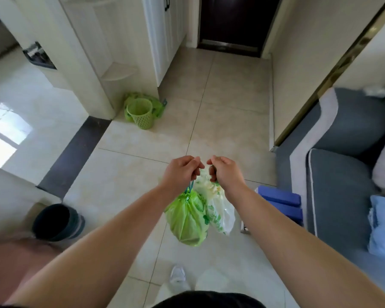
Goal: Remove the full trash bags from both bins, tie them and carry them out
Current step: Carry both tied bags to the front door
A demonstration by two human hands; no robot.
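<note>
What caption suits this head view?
Left hand holds a tied green bag, right hand a white bag, facing the door.

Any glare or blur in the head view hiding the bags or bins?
Head view: window glare on the left floor tiles; wide-angle bending at the edges; dark bin blurred; green bag, white bag and green bin readable.

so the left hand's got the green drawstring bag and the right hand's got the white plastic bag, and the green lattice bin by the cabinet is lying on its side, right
Not quite: the green lattice plastic bin stands upright by the white cabinet, as the head view shows. The rest holds: the left hand grips the green drawstring bag, the right hand the white plastic bag.
</note>
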